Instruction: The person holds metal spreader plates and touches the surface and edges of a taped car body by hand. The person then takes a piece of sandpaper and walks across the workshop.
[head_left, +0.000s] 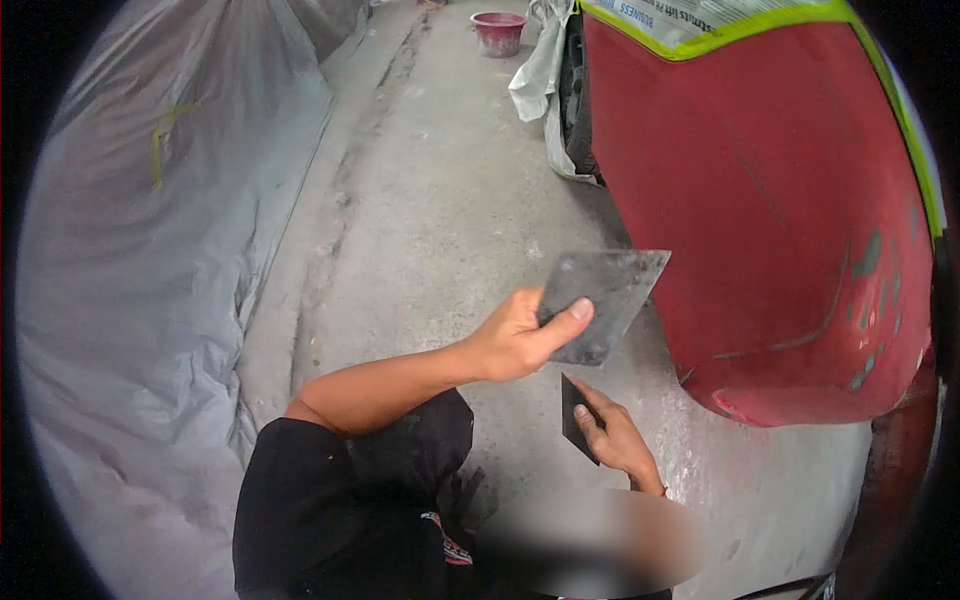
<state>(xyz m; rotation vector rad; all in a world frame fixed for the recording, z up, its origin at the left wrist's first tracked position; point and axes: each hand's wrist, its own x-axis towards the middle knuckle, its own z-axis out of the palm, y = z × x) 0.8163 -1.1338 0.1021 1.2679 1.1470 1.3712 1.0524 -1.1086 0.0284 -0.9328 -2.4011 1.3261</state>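
Observation:
My left hand reaches across from the left and is closed on a grey flat plate, smudged all over. Its thumb lies on the upper face, while the fingers are hidden underneath. Lower and to the right, my right hand grips a thin black flat spreader, thumb on its near face. The two flat pieces are apart. Beside both hands, on the right, stands a dull red car body panel with grey-green patches and scratches near its corner.
Printed paper and yellow-green tape edge the panel. A wheel shows beside a loose cover sheet. A red tub stands on the concrete floor farther off. Grey plastic sheeting drapes something large on the left.

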